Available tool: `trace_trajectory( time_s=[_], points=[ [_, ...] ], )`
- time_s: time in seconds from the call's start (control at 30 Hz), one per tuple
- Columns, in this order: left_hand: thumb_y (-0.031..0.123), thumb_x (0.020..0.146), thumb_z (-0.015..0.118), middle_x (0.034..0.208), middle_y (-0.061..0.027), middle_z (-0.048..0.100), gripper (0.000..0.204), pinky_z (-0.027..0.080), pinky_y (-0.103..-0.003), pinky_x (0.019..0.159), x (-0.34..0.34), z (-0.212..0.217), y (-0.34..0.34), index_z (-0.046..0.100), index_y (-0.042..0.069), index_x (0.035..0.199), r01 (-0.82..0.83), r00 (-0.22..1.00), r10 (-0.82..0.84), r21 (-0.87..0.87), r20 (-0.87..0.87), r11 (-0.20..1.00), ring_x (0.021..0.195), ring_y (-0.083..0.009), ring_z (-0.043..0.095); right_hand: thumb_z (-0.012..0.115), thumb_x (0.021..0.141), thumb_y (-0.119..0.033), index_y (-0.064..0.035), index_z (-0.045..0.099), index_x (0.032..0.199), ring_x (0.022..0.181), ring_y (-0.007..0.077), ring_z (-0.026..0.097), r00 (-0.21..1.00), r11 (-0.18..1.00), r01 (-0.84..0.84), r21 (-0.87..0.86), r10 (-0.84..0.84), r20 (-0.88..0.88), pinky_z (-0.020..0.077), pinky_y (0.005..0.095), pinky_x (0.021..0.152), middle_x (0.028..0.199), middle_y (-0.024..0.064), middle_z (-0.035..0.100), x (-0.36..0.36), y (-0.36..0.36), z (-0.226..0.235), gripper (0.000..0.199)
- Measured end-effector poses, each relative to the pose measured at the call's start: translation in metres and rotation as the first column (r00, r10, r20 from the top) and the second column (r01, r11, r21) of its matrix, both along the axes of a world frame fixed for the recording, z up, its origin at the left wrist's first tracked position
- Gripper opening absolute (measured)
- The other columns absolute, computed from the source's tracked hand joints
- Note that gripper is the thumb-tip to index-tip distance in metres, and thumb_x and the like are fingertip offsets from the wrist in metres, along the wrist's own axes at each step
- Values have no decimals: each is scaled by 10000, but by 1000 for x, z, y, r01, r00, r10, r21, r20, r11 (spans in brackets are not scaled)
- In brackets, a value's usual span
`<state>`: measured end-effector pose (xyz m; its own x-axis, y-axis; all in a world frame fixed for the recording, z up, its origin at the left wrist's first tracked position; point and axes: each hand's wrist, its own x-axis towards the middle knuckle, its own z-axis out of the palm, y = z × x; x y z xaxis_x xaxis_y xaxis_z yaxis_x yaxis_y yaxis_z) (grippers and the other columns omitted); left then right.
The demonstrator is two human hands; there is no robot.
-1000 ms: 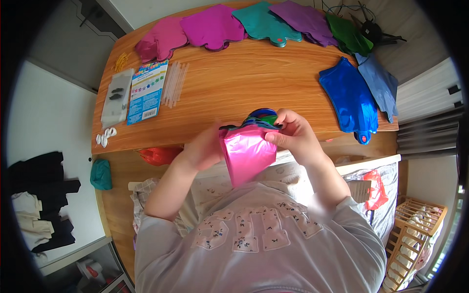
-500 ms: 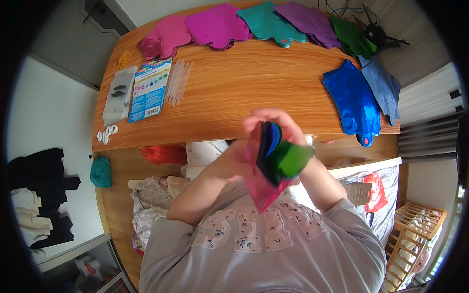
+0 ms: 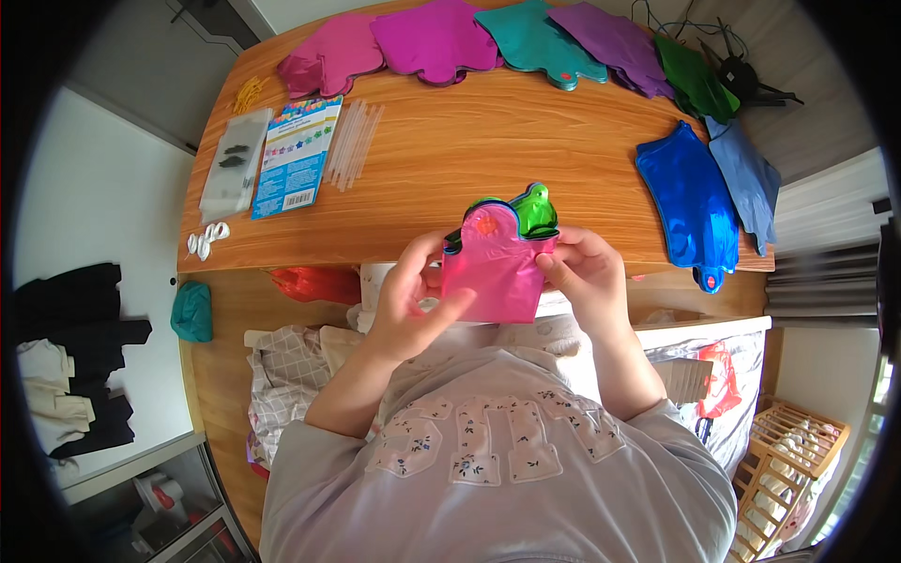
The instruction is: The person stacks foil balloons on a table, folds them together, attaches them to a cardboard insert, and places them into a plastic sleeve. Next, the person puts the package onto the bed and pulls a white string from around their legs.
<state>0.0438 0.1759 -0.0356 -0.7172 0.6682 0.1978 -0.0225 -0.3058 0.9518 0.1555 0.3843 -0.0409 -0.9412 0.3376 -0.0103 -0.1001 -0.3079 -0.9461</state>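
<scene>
A stack of folded foil balloons is held upright between my two hands, just past the table's front edge. A shiny pink foil balloon (image 3: 493,277) faces me, with a rounded tab at its top. Behind it a green foil balloon (image 3: 537,214) sticks up, and dark and blue rims show between the layers. My left hand (image 3: 413,302) holds the stack's left side, thumb in front and the other fingers partly hidden. At the right edge my right hand (image 3: 584,267) pinches the foil between thumb and fingers.
Flat foil balloons in pink (image 3: 333,61), magenta (image 3: 436,42), teal (image 3: 540,47), purple (image 3: 615,42), green (image 3: 693,77) and blue (image 3: 690,197) rim the wooden table (image 3: 450,141). A printed package (image 3: 296,159), clear straws (image 3: 355,145) and white ribbon rolls (image 3: 206,241) lie left.
The balloon stack has turned upright, its pink face toward me and tabs at the top. Both hands have spread to its two sides. The view has shifted slightly.
</scene>
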Motion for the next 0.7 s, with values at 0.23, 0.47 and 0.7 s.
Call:
trace_trajectory(
  time_s=[0.23, 0.47, 0.7],
  points=[
    [-5, 913, 716, 1016, -77, 728, 254, 551, -211, 751, -17, 1, -13, 671, -79, 1152, -19, 1000, 15, -178, -28, 984, 898, -95, 684, 654, 935, 54, 48, 603, 1225, 910, 193, 713, 999, 1000, 8, 29, -7, -42, 614, 333, 788, 1040, 137, 732, 6, 1, -9, 295],
    [-21, 891, 737, 965, -88, 751, 232, 567, -236, 766, -16, 13, -18, 697, -61, 1116, -2, 1000, -2, -267, -15, 964, 848, -97, 697, 657, 930, 53, 52, 596, 1270, 929, 194, 712, 996, 992, -94, -82, 94, -5, 616, 339, 791, 1068, 153, 726, 9, 7, 2, 345],
    [-18, 868, 755, 829, -71, 737, 119, 503, -206, 641, -9, 28, -23, 732, -62, 977, 113, 989, -135, -277, -61, 954, 739, -78, 661, 650, 952, 22, 15, 679, 1172, 834, 112, 692, 983, 984, -148, -94, 137, -119, 588, 245, 713, 1036, 108, 740, 27, 12, -20, 222]
  ],
)
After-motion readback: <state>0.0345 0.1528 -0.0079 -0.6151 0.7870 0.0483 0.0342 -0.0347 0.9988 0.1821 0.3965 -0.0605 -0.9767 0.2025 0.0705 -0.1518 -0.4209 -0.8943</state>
